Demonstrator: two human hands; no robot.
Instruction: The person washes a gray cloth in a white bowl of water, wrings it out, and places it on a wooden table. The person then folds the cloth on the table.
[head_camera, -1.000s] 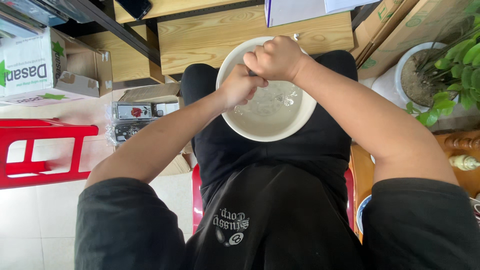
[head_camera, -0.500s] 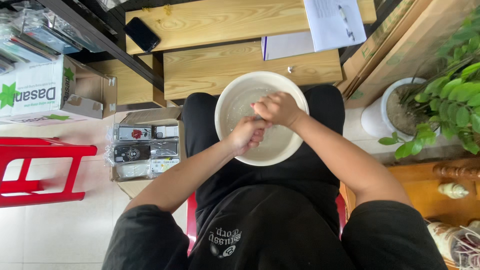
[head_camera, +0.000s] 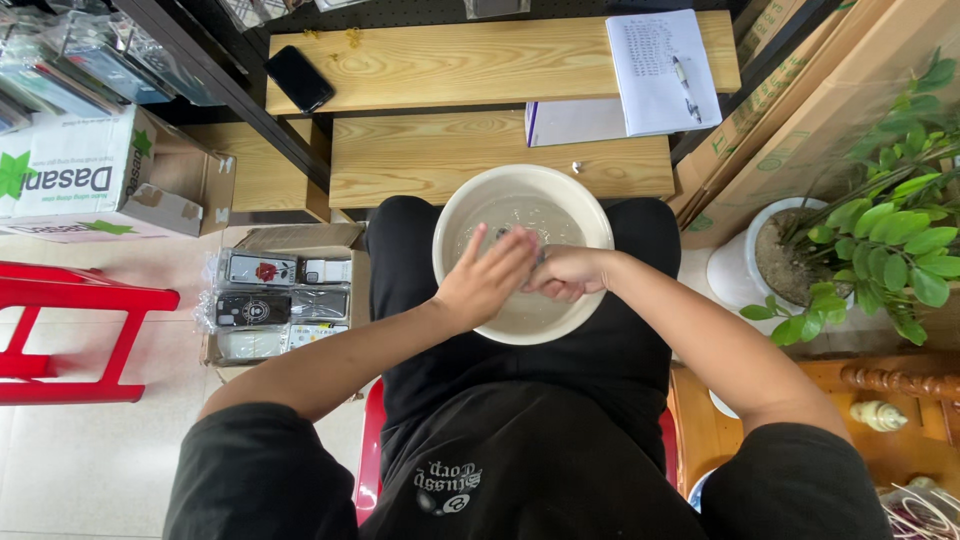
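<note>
A cream basin (head_camera: 455, 225) rests on the person's lap, near the wooden worktop (head_camera: 420, 160); the left hand (head_camera: 487, 282) hovers over it, grip released, fingers spread; the right hand (head_camera: 562, 272) is loosely clenched inside, holding nothing visible.

A white cardboard carton with green lettering and a green leaf mark (head_camera: 75, 175) lies at far left, beside an open brown box of clear-wrapped phone cases (head_camera: 278, 305) on the floor. A dark-screened black smartphone (head_camera: 299, 78) rests on the upper wooden shelf, and tall brown cardboard cartons (head_camera: 800, 110) lean at right.
</note>
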